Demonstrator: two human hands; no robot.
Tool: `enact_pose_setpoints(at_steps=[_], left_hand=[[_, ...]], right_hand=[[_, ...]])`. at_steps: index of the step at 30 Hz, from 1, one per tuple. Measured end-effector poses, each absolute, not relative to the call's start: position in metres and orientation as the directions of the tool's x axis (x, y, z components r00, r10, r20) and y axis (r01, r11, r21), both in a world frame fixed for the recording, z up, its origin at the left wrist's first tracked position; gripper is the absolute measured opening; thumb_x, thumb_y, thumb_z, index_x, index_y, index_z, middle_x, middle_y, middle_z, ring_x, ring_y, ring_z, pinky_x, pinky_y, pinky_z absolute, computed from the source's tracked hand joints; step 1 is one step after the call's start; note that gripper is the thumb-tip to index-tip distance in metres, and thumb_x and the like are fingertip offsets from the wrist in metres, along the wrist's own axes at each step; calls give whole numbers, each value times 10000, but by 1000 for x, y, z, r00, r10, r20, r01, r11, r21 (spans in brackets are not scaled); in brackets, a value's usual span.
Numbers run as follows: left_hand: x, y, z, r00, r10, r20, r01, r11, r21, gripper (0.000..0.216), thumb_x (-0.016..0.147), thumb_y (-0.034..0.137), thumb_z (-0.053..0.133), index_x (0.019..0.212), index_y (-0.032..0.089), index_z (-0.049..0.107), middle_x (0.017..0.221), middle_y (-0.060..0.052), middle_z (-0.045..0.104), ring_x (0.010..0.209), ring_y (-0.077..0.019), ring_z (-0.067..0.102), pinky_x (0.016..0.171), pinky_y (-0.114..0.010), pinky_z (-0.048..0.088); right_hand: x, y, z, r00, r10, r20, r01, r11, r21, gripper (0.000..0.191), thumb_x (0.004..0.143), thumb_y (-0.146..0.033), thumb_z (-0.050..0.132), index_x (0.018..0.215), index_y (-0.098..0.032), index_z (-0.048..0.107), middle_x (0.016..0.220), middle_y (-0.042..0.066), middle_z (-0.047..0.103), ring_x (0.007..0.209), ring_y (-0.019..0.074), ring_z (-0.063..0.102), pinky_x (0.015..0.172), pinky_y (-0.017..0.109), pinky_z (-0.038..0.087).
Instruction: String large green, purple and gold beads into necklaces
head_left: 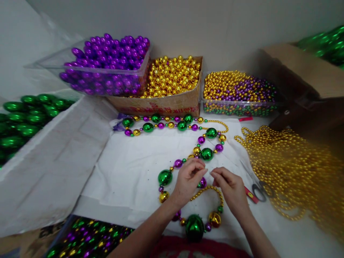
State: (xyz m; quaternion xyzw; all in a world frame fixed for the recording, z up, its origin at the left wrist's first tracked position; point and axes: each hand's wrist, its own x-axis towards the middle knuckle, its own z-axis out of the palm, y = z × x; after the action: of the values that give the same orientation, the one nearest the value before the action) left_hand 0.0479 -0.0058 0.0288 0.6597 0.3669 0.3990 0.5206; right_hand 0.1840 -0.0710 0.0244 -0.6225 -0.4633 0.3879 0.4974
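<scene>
My left hand (189,179) is closed, thumb and fingertips pinched together, above a bead necklace. Close beside it, my right hand (229,188) is pinched too; the fingertips are a small gap apart. Whatever they grip is too fine to make out. Beneath and around my hands lies the necklace, with a big green bead (195,227), a gold bead (215,218), a green bead (165,177) and a strand of small gold beads (206,189). My left hand hides part of it. Farther back, another beaded strand (161,125) is stretched out on the white cloth (129,161).
Behind stand a clear bin of purple beads (107,73), a cardboard box of gold beads (158,104) and a tub of small mixed beads (239,93). Right lie scissors (259,192), a red-handled item (251,195) and piled gold strands (292,168). Green beads (24,122) fill the left.
</scene>
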Motion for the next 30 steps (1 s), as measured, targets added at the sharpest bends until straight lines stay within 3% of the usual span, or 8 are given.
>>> enact_pose_setpoints(at_steps=[4, 9, 13, 15, 17, 19, 22, 30], left_hand=[[32, -5, 34, 399, 913, -85, -49, 114, 992, 157, 802, 290, 634, 744, 147, 605, 877, -43, 596, 659, -109, 566, 593, -247, 474], [-7, 1, 31, 287, 919, -271, -364, 367, 856, 132, 805, 257, 638, 767, 137, 600, 869, -46, 640, 887, -178, 623, 850, -339, 497], [-14, -1, 23, 465, 823, -326, -533, 554, 639, 160, 801, 259, 640, 733, 127, 578, 878, -61, 651, 988, -233, 616, 967, -402, 426], [-8, -2, 24, 541, 789, -291, -592, 603, 535, 199, 814, 277, 623, 696, 136, 546, 801, -48, 634, 976, -236, 615, 976, -411, 411], [0, -2, 29, 590, 771, -241, -628, 625, 464, 233, 840, 278, 587, 666, 149, 501, 639, -1, 550, 794, -176, 619, 924, -401, 439], [6, -1, 36, 626, 749, -218, -628, 649, 430, 257, 864, 262, 549, 649, 157, 455, 531, 47, 413, 563, -101, 514, 803, -360, 480], [8, 0, 40, 647, 710, -279, -564, 691, 452, 273, 871, 226, 528, 635, 158, 407, 516, 68, 315, 454, -59, 355, 621, -264, 455], [6, -11, 25, 572, 705, -419, -439, 695, 570, 283, 828, 229, 591, 654, 175, 374, 515, 85, 274, 443, -57, 298, 562, -245, 419]], right_hand=[[190, -87, 22, 219, 937, -271, -152, -242, -958, 245, 824, -391, 624, 749, -159, 650, 452, -34, 460, 441, 84, 359, 445, 217, 252], [206, -112, 7, 167, 873, -457, -581, -288, -761, 203, 809, -345, 672, 757, -150, 652, 413, -56, 357, 435, 51, 274, 450, 174, 241], [206, -114, 1, 61, 899, -433, -794, -219, -568, 143, 784, -278, 703, 742, -165, 626, 685, 14, 565, 680, 102, 520, 575, 194, 397], [199, -109, 5, 13, 919, -394, -865, -188, -466, 144, 764, -250, 720, 732, -173, 603, 1015, 58, 604, 1026, 195, 533, 702, 251, 446], [191, -104, 12, -25, 934, -355, -924, -157, -348, 138, 776, -232, 709, 741, -188, 583, 1031, 49, 590, 1117, 215, 495, 710, 255, 445], [183, -99, 19, -44, 952, -303, -963, -121, -240, 146, 809, -242, 678, 746, -196, 554, 766, 8, 535, 870, 148, 559, 619, 223, 416], [174, -94, 23, -94, 955, -281, -970, -151, -189, 202, 860, -245, 611, 711, -170, 499, 597, -46, 315, 536, 70, 372, 497, 199, 315], [180, -95, 6, -49, 906, -421, -928, -198, -317, 283, 832, -179, 613, 620, -150, 428, 594, -49, 199, 506, 79, 201, 436, 204, 192]])
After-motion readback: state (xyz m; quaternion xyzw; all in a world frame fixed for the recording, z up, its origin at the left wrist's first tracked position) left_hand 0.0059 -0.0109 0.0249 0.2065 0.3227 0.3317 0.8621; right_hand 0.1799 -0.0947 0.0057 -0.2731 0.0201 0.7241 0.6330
